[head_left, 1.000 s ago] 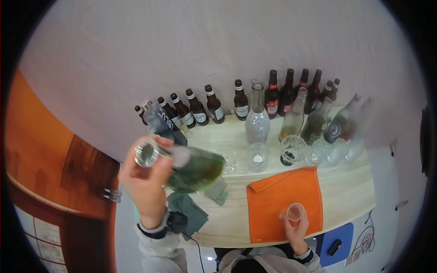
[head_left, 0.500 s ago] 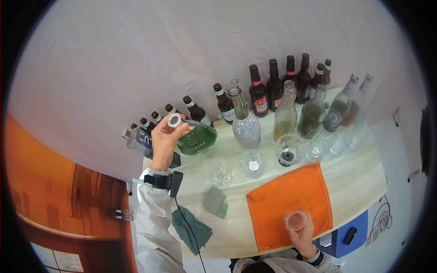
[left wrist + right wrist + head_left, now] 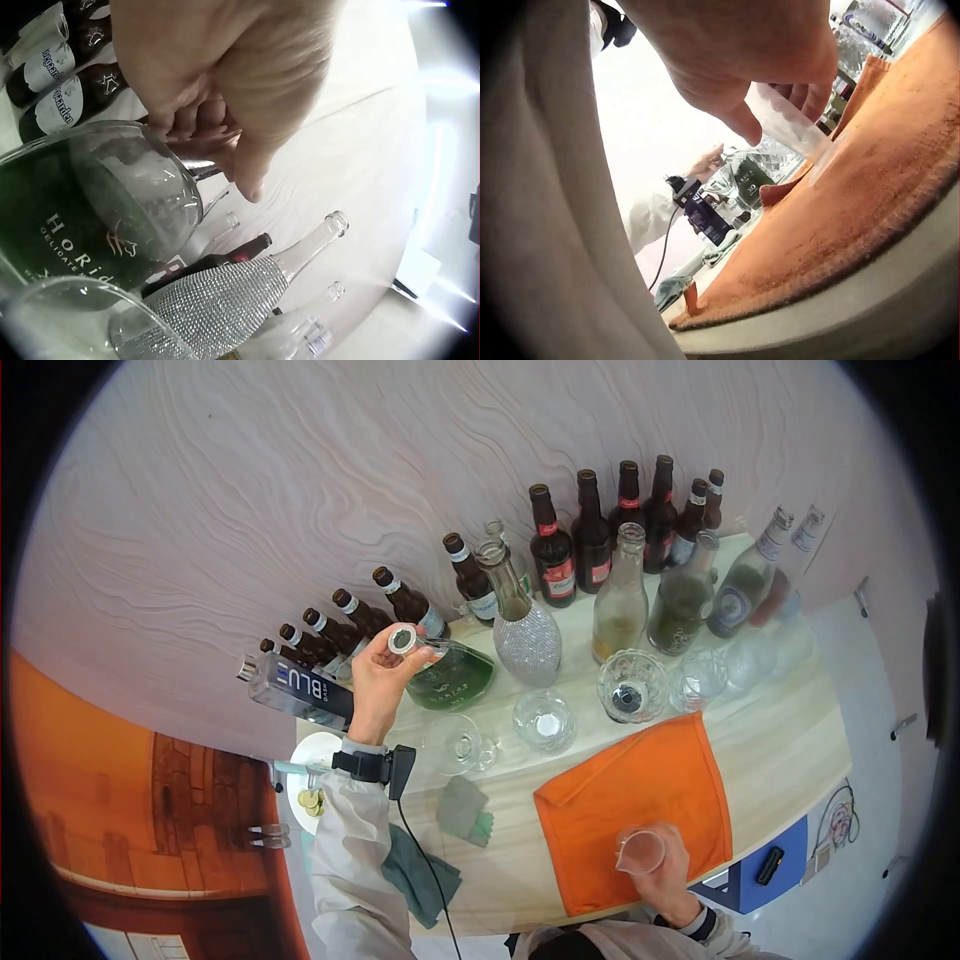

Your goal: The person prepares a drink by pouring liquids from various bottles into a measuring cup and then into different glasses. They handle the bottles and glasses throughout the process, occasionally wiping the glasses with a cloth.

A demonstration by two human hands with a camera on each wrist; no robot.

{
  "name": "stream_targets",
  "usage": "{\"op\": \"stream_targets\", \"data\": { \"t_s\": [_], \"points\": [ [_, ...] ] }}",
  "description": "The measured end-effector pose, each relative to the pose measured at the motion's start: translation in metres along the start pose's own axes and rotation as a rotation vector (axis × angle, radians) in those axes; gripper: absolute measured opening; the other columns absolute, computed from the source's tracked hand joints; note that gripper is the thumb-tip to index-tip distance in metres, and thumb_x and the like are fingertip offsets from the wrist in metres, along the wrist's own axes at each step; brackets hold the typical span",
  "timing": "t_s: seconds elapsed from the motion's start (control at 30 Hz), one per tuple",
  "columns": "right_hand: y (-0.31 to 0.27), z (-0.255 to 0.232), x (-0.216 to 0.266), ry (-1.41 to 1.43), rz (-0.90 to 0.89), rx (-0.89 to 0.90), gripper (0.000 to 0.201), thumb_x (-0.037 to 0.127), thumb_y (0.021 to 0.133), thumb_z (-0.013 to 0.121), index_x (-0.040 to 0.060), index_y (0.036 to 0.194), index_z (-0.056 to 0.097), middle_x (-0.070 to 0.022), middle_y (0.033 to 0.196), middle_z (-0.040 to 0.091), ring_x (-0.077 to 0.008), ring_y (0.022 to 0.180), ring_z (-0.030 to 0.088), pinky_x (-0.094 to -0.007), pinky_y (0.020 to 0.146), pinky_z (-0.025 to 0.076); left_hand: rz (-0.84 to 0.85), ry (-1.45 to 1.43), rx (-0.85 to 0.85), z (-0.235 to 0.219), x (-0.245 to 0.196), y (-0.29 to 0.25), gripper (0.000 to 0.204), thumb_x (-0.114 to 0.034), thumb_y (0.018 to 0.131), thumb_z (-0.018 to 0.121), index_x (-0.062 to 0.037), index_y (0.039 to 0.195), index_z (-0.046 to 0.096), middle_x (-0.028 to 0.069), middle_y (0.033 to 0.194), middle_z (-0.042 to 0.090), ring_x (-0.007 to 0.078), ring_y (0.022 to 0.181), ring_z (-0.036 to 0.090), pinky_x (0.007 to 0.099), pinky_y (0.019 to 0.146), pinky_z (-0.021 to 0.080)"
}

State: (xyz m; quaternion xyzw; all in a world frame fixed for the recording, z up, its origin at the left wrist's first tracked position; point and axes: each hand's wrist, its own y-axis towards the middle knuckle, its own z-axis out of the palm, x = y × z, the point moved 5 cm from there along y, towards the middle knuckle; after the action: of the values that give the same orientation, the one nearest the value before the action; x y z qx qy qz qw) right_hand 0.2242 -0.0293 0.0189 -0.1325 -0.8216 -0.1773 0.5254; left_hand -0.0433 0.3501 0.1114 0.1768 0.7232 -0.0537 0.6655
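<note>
My left hand (image 3: 378,680) grips the neck of a clear glass bottle (image 3: 452,678) of green liquid at the back left of the table. White lettering marks the bottle's belly (image 3: 67,217) in the left wrist view, where my fingers curl round the neck. To its right stands a glittery silver decanter (image 3: 528,645). My right hand (image 3: 668,872), low over the orange cloth (image 3: 640,790), holds a small clear beaker (image 3: 640,852) with a spout. In the right wrist view the beaker (image 3: 787,124) tilts, its end close to the cloth.
Several brown beer bottles (image 3: 555,550) line the wall. A dark "BLU" bottle (image 3: 300,690) stands left of my wrist. Clear glasses (image 3: 545,720) form a row before the bottles. Green cloths (image 3: 420,875) lie near my left sleeve, where a black cable hangs. A blue stool (image 3: 745,880) is below.
My left hand has carried the green bottle away from me, from over the left front to the back row beside the decanter. The right hand keeps the beaker over the orange cloth.
</note>
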Motion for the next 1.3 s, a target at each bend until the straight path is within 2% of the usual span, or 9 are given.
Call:
{"op": "stream_targets", "data": {
  "t_s": [0.23, 0.37, 0.47, 0.6, 0.73, 0.87, 1.03, 1.13, 1.3],
  "points": [
    [0.005, 0.007, 0.012, -0.011, -0.134, 0.105, 0.041, 0.012, 0.077, 0.090, 0.0032, 0.109, 0.068, -0.0144, 0.104, 0.068, -0.0338, 0.096, 0.066, -0.0397, 0.082, 0.054, -0.037, 0.077, 0.016, -0.003, -0.003, -0.004, 0.041, 0.001, 0.091, 0.077, 0.0045, 0.129, 0.064, 0.0048, 0.115, 0.071, 0.0147, 0.099, 0.071, 0.0283, 0.092, 0.054],
    [0.011, 0.021, 0.033, 0.070, -0.173, 0.172, 0.041, 0.013, 0.078, 0.090, 0.0025, 0.111, 0.068, -0.0153, 0.104, 0.069, -0.0342, 0.096, 0.067, -0.0401, 0.082, 0.055, 0.175, 0.389, -0.155, -0.024, -0.022, -0.035, 0.066, 0.000, 0.090, 0.078, 0.0039, 0.149, 0.047, 0.0161, 0.144, 0.061, 0.0233, 0.133, 0.059, 0.0344, 0.108, 0.050],
    [0.010, 0.031, 0.053, 0.100, -0.178, 0.170, 0.038, 0.004, 0.080, 0.085, 0.0022, 0.112, 0.066, -0.0122, 0.105, 0.071, -0.0277, 0.094, 0.069, -0.0358, 0.084, 0.055, 0.047, 0.300, -0.204, -0.031, -0.031, -0.127, 0.064, 0.002, 0.089, 0.077, 0.0034, 0.146, 0.050, 0.0185, 0.139, 0.064, 0.0271, 0.130, 0.061, 0.0405, 0.110, 0.050],
    [-0.004, 0.060, 0.054, 0.188, -0.094, 0.224, 0.046, 0.008, 0.081, 0.085, 0.0019, 0.121, 0.064, -0.0167, 0.110, 0.070, -0.0327, 0.100, 0.070, -0.0394, 0.086, 0.057, -0.163, 0.199, 0.173, 0.067, -0.023, -0.266, 0.067, 0.002, 0.083, 0.083, 0.0017, 0.143, 0.054, 0.0135, 0.136, 0.064, 0.0219, 0.127, 0.062, 0.0378, 0.109, 0.051],
    [-0.020, 0.094, 0.062, 0.225, -0.188, 0.444, 0.055, 0.006, 0.080, 0.083, 0.0006, 0.129, 0.059, -0.0201, 0.121, 0.066, -0.0378, 0.112, 0.066, -0.0431, 0.094, 0.054, -0.209, -0.145, 0.040, 0.103, -0.010, -0.316, 0.067, 0.006, 0.081, 0.083, 0.0038, 0.142, 0.056, 0.0140, 0.141, 0.061, 0.0225, 0.132, 0.059, 0.0378, 0.109, 0.050],
    [-0.020, 0.100, 0.091, 0.192, -0.332, 0.415, 0.059, 0.006, 0.081, 0.082, -0.0002, 0.134, 0.056, -0.0211, 0.127, 0.062, -0.0411, 0.118, 0.061, -0.0448, 0.102, 0.051, -0.114, -0.006, -0.011, 0.085, 0.008, -0.330, 0.072, 0.008, 0.081, 0.083, 0.0022, 0.145, 0.052, 0.0134, 0.140, 0.061, 0.0237, 0.128, 0.061, 0.0383, 0.111, 0.050],
    [-0.028, 0.070, 0.070, 0.137, -0.340, 0.339, 0.055, 0.005, 0.085, 0.079, -0.0013, 0.134, 0.058, -0.0230, 0.128, 0.061, -0.0430, 0.121, 0.060, -0.0443, 0.103, 0.051, -0.139, 0.144, -0.481, -0.001, -0.001, -0.280, 0.050, 0.002, 0.087, 0.080, 0.0030, 0.132, 0.057, 0.0103, 0.126, 0.064, 0.0190, 0.114, 0.063, 0.0340, 0.099, 0.054],
    [-0.031, 0.039, 0.038, -0.007, -0.356, 0.174, 0.043, -0.004, 0.087, 0.077, -0.0034, 0.127, 0.062, -0.0228, 0.131, 0.061, -0.0364, 0.121, 0.065, -0.0406, 0.101, 0.055, -0.014, 0.230, -0.611, -0.057, 0.032, -0.245, 0.042, 0.000, 0.089, 0.079, 0.0005, 0.124, 0.057, 0.0097, 0.122, 0.064, 0.0172, 0.110, 0.062, 0.0313, 0.095, 0.053],
    [-0.042, -0.008, -0.031, 0.225, -0.023, -0.070, 0.023, -0.014, 0.091, 0.068, -0.0070, 0.112, 0.068, -0.0155, 0.117, 0.070, -0.0209, 0.103, 0.075, -0.0306, 0.091, 0.062, -0.029, 0.262, -0.662, -0.108, 0.088, -0.226, 0.049, -0.003, 0.091, 0.080, -0.0005, 0.131, 0.052, 0.0103, 0.126, 0.061, 0.0196, 0.116, 0.061, 0.0332, 0.101, 0.051]
  ]
}}
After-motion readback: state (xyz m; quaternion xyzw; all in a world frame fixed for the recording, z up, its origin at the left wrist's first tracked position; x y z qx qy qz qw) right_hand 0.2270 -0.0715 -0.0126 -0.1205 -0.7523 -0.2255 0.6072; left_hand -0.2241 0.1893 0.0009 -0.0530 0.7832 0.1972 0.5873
